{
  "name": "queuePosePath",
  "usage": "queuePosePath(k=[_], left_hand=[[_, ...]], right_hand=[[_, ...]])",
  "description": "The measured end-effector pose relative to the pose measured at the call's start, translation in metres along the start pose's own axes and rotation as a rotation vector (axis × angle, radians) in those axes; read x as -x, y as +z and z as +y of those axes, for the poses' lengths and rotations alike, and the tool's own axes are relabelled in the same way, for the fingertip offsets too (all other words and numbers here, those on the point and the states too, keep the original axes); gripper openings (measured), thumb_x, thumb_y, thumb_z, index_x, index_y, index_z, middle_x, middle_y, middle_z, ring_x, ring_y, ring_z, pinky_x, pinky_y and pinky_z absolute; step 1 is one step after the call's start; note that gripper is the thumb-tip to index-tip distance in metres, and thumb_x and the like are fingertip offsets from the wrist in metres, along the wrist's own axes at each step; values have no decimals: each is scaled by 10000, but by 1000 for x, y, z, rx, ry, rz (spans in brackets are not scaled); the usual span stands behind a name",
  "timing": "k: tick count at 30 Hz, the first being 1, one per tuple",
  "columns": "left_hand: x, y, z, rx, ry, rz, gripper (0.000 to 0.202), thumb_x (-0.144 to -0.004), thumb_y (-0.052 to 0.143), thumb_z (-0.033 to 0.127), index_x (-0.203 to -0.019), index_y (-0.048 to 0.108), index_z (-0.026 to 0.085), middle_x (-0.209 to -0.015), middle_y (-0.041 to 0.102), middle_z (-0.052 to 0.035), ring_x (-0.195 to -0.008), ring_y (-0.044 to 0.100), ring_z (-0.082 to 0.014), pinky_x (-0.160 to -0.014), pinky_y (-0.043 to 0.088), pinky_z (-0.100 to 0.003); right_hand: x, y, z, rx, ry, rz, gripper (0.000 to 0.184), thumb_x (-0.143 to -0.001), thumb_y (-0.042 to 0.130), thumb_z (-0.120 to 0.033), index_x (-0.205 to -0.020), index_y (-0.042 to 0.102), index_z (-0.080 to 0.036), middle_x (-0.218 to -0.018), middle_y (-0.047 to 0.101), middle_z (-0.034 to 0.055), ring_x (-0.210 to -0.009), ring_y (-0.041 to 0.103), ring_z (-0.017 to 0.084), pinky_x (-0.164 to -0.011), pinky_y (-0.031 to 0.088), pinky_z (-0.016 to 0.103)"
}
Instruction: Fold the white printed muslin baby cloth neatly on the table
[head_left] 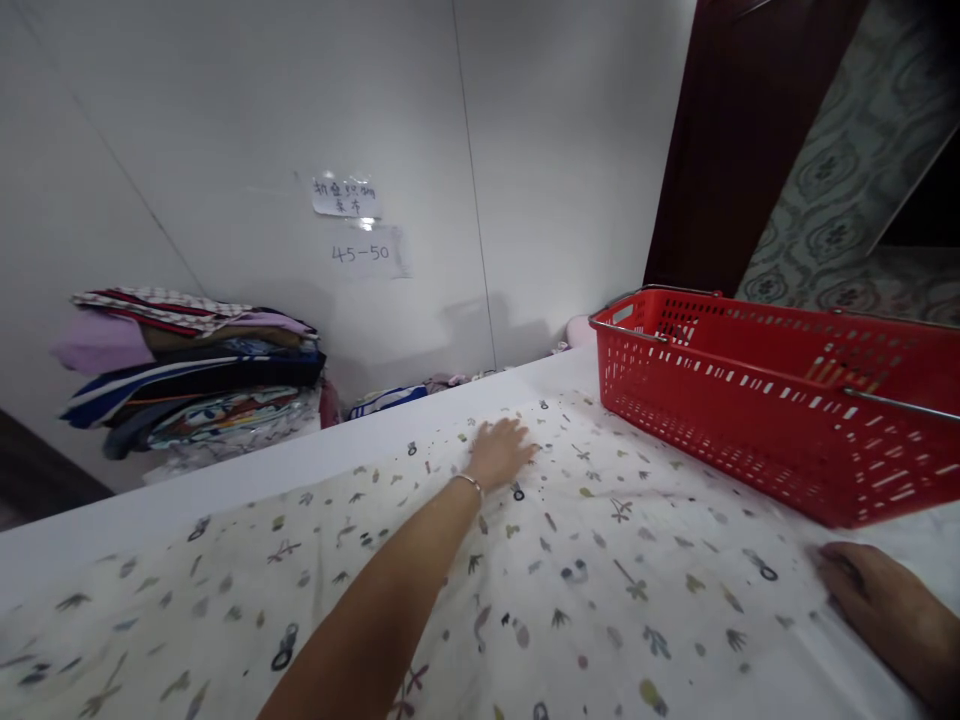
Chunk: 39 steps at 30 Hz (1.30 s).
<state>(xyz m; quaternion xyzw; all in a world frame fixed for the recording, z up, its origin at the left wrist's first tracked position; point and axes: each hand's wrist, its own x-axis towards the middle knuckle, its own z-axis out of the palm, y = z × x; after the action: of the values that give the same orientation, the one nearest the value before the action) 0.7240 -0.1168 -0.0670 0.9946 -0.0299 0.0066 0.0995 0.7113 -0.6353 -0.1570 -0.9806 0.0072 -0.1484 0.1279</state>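
A white cloth (540, 590) printed with small plants and other figures lies spread over the white table, with slight creases. My left hand (501, 455), a bracelet at its wrist, rests flat on the cloth near its far edge, fingers spread. At the right, my right hand (889, 610) is low beside the cloth's right edge. Its fingers look bent, and their tips are partly hidden, so I cannot tell whether they grip the cloth.
A red plastic basket (720, 400) with metal handles stands at the table's right, against the cloth. Beyond the far left edge is a stack of folded fabrics (202, 370). More fabric (390, 400) lies along the wall, which bears handwritten paper labels (346, 197).
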Motion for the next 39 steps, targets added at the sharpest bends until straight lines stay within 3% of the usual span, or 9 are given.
queuePosePath(k=[4,7,12,18,25,28,31,33,39], left_hand=[[-6,24,62,59,374,-115,665,-807,130,675,-1336,336,328,-1484,241,6,-1359,173,-213,-1092,81,-502],[-24,29,76,57,351,-111,652,-815,140,660,-1326,352,316,-1471,276,3,-1352,192,-200,-1093,106,-480],[-48,19,38,7,0,-20,639,-820,215,619,-1325,370,259,-1471,269,-57,-1350,191,-255,-1066,162,-502],[-35,22,-21,-45,-276,39,676,-811,143,646,-1320,374,266,-1475,258,-59,-1354,179,-265,-1067,137,-525],[-44,20,-25,0,-239,-76,791,-761,177,718,-1384,281,242,-1506,145,-82,-1377,93,-288,-1077,102,-538],[-39,8,-22,69,-210,24,738,-799,151,678,-1372,307,241,-1502,168,-68,-1377,122,-254,-1089,130,-494],[-11,-5,-32,111,-236,196,662,-848,143,604,-1347,362,228,-1491,212,-58,-1373,152,-214,-1104,127,-436],[23,-12,-46,107,-277,207,622,-861,184,568,-1326,400,217,-1474,259,-64,-1364,188,-211,-1101,151,-418],[191,-27,-96,-97,-473,139,596,-834,300,532,-1316,421,204,-1453,304,-75,-1355,214,-239,-1090,185,-442]], right_hand=[[2,-9,-12,-83,-8,-52,269,-723,378,-544,-823,509,-333,-960,626,80,-939,583,285,-837,447,419],[2,-13,-16,-96,2,-52,245,-702,389,-539,-796,497,-340,-947,627,83,-934,579,292,-826,441,427],[3,-21,-22,-98,16,-68,243,-699,386,-522,-804,491,-329,-962,625,89,-928,577,295,-814,437,427],[6,-36,-30,-118,169,-58,300,-697,368,-513,-844,508,-292,-961,632,84,-841,599,283,-734,461,391],[3,-43,-38,-35,219,-133,354,-688,332,-501,-823,555,-260,-930,633,71,-829,601,265,-696,457,363],[2,-44,-39,-14,210,-119,372,-690,332,-492,-837,574,-250,-961,631,73,-827,603,269,-694,460,368],[2,-44,-37,-31,178,-120,367,-694,353,-481,-844,582,-238,-971,629,92,-825,606,276,-681,469,372],[2,-44,-35,-51,148,-123,344,-689,375,-473,-832,584,-240,-961,629,104,-817,610,286,-675,475,384],[4,-47,-37,-51,112,-91,278,-687,366,-489,-722,575,-308,-898,622,101,-806,611,312,-639,476,416]])
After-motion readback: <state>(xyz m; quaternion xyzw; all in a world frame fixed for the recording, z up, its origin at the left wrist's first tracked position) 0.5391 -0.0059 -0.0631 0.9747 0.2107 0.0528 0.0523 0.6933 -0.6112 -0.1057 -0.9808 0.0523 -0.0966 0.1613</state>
